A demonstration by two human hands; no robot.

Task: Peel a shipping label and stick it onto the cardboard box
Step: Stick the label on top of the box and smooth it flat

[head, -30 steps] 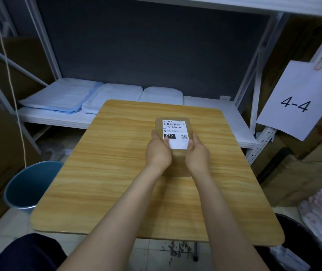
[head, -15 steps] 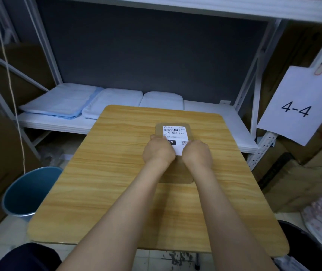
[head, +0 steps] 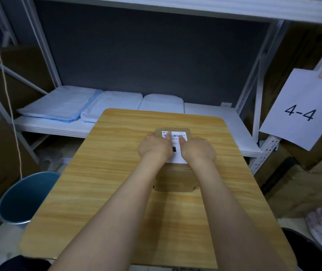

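Brown cardboard box point(head: 173, 178) sits mid-table point(head: 101, 173) with its long axis running straight away from the person, and the white shipping label point(head: 176, 153) lies flat on its far half, same orientation. Both the left hand point(head: 153, 148) and right hand point(head: 199, 150) rest palm-down on the label, fingers flat and gripping nothing, equally near. I'd guess the next smoothing stroke runs along that axis toward the far edge.

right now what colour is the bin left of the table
Blue bin, seen clearly in the head view.
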